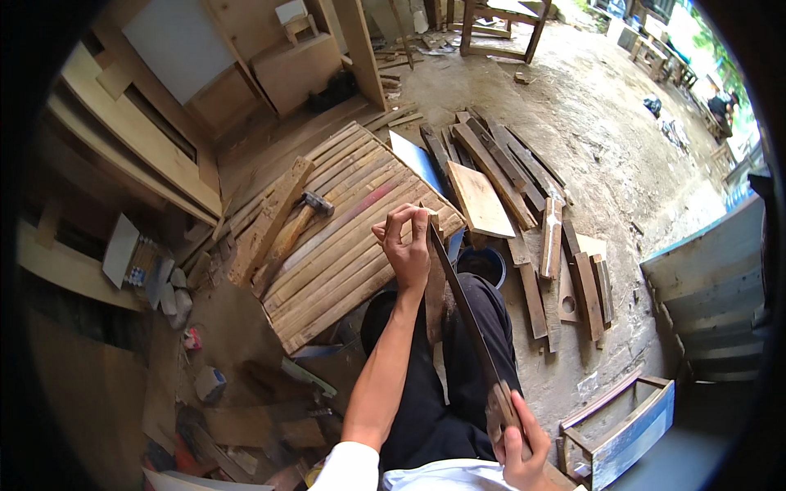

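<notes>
Fingers of the right hand [517,446] gripped the handle of a saw [467,315] held upright over the lap, left hand [407,245] pinching its tip, no cut begun, slatted panel [344,221] and hammer [304,214] lying beyond.

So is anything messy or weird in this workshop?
Yes. Wood offcuts lie scattered over the floor at all angles, and a hammer lies loose on the slatted panel. The saw in both hands looks normal.
</notes>
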Demonstrator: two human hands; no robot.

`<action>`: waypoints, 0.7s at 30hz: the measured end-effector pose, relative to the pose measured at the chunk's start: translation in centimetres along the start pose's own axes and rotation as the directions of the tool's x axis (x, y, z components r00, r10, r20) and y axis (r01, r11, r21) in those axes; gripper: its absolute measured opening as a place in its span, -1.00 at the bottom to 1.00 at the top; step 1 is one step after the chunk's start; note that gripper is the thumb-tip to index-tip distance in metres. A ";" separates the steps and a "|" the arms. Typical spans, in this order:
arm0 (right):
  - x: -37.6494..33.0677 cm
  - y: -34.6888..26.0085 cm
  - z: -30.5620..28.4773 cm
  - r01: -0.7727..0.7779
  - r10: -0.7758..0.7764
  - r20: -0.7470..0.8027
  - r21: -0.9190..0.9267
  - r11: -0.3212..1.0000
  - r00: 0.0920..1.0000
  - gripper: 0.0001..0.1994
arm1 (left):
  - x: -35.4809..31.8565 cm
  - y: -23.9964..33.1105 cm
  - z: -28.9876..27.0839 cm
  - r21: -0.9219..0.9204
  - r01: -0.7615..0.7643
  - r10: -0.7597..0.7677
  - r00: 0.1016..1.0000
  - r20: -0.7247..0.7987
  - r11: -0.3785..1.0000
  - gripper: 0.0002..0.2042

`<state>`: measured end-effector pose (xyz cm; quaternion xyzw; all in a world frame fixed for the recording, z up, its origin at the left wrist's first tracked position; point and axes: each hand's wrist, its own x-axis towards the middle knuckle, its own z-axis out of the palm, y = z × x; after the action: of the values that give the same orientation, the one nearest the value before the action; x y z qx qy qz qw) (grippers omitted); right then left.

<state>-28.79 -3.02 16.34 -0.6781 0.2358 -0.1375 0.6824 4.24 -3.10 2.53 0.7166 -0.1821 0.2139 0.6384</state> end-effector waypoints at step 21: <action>8.9 2.2 2.6 0.243 -0.243 -0.067 -0.008 0.970 0.968 -0.57 | 0.2 0.0 0.3 -0.009 0.002 -0.002 1.000 -0.006 1.000 -0.94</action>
<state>-20.16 -5.23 12.88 -0.6969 0.1736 -0.2429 0.6521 4.44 -3.42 2.59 0.7132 -0.1804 0.2145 0.6425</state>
